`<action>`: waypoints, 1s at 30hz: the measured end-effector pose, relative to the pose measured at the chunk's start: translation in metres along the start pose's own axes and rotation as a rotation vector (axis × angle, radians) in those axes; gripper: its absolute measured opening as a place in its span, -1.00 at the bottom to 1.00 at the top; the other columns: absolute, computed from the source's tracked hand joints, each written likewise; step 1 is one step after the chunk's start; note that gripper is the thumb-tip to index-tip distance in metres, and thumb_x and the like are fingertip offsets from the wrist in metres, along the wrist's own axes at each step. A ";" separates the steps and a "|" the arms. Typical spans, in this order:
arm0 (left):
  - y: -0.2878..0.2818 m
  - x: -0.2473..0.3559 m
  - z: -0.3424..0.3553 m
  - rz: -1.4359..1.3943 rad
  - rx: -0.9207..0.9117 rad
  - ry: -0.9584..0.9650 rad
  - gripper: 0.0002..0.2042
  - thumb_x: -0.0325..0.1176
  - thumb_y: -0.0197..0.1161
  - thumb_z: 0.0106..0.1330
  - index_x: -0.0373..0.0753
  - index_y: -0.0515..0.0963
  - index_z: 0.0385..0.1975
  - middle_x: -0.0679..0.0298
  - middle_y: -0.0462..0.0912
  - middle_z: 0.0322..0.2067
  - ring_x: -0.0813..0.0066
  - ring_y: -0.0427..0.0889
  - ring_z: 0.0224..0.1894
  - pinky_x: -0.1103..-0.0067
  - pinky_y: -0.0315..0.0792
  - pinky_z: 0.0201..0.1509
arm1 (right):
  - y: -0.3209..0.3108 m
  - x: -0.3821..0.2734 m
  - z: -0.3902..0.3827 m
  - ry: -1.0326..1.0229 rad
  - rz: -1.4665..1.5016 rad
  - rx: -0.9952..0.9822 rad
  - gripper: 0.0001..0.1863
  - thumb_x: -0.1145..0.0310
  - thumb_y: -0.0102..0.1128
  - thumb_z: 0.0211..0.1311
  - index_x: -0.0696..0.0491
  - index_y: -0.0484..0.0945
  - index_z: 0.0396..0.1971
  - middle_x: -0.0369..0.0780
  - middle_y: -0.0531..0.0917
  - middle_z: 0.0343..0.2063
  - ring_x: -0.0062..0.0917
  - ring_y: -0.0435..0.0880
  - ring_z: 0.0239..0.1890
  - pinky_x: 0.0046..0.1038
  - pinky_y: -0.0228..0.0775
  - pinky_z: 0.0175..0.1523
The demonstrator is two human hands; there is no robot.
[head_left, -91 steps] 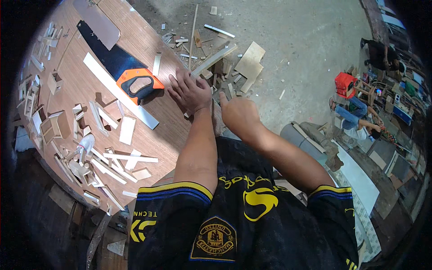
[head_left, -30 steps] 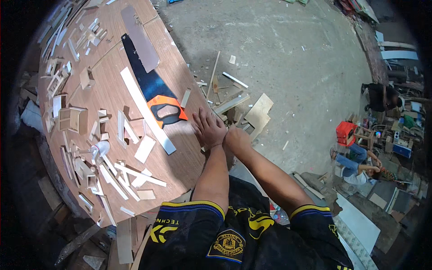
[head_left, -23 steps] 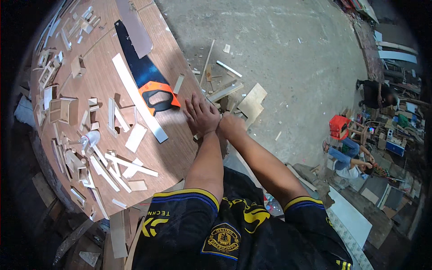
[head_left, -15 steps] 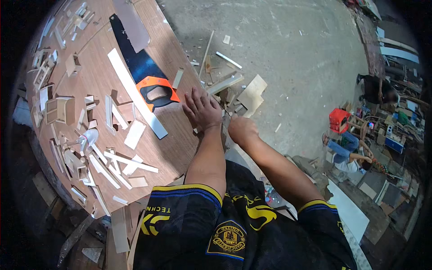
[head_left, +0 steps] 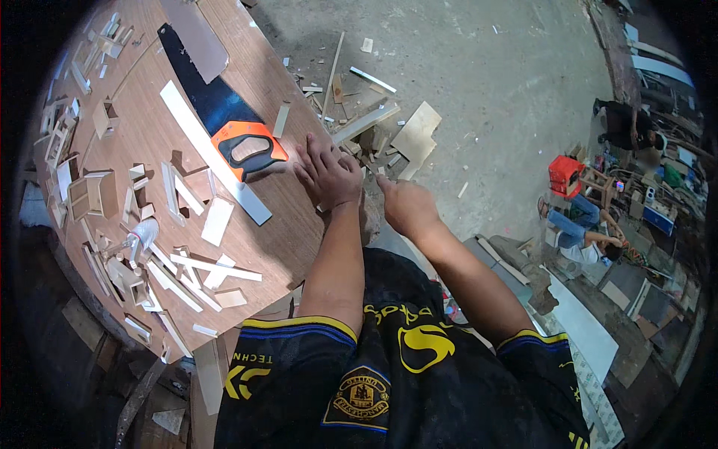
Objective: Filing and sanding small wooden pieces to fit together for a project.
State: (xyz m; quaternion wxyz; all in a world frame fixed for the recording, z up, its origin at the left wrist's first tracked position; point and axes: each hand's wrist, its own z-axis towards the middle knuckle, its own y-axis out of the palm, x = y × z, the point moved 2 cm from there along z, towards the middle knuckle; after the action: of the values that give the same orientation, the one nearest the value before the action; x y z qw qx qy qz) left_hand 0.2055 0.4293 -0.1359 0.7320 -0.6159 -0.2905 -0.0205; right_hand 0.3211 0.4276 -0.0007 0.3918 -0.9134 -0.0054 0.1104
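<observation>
Your left hand [head_left: 327, 173] lies flat and open, fingers spread, on the edge of the wooden table [head_left: 292, 239], holding nothing. The handsaw [head_left: 224, 123] sits just up-left of those fingers, its orange handle [head_left: 248, 147] nearest your fingertips but not quite touching, blade running away from you. A long pale strip [head_left: 213, 161] lies along the saw's far side. Your right hand [head_left: 404, 206] hangs off the table edge just right of the left one, loosely curled; can't tell if it's got anything in it. Compared with half a second ago, the two hands sit a bit further apart, saw hasn't budged.
</observation>
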 end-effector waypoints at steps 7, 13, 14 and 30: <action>0.003 0.004 0.003 0.073 0.133 0.038 -0.69 -0.29 0.18 0.06 -0.18 0.50 -0.16 0.18 0.29 0.33 -0.08 0.14 0.40 -0.06 -0.10 0.41 | 0.011 -0.009 0.009 0.069 -0.070 0.019 -0.59 0.42 -0.12 0.26 0.03 0.51 0.08 0.00 0.66 -0.51 -0.13 0.70 -0.46 -0.12 0.52 -0.39; 0.009 0.003 0.004 0.120 0.178 0.069 -0.72 -0.31 0.18 0.07 -0.15 0.47 -0.19 0.16 0.32 0.31 -0.13 0.17 0.38 -0.07 -0.06 0.39 | 0.021 -0.009 0.023 0.053 -0.099 0.055 -0.58 0.41 -0.11 0.27 0.02 0.50 0.12 -0.06 0.66 -0.55 -0.19 0.70 -0.49 -0.16 0.52 -0.42; 0.008 0.003 0.003 0.125 0.188 0.063 -0.72 -0.32 0.19 0.07 -0.15 0.47 -0.19 0.15 0.32 0.30 -0.14 0.18 0.37 -0.07 -0.04 0.38 | 0.019 -0.009 0.022 0.055 -0.062 0.052 -0.57 0.40 -0.09 0.26 0.01 0.50 0.12 -0.07 0.66 -0.56 -0.20 0.70 -0.49 -0.16 0.52 -0.43; 0.006 0.007 0.004 0.116 0.174 0.057 -0.76 -0.32 0.17 0.06 -0.22 0.48 -0.26 0.15 0.35 0.28 -0.13 0.18 0.37 -0.09 0.05 0.33 | 0.019 0.003 0.001 0.042 -0.081 0.017 -0.48 0.45 -0.05 0.20 -0.05 0.41 0.22 -0.05 0.65 -0.58 -0.19 0.68 -0.53 -0.15 0.50 -0.46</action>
State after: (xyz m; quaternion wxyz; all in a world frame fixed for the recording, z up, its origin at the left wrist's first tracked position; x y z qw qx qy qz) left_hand 0.2119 0.4370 -0.1379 0.7906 -0.5651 -0.2339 0.0297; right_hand 0.3223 0.4159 -0.0158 0.4038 -0.9111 -0.0334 0.0754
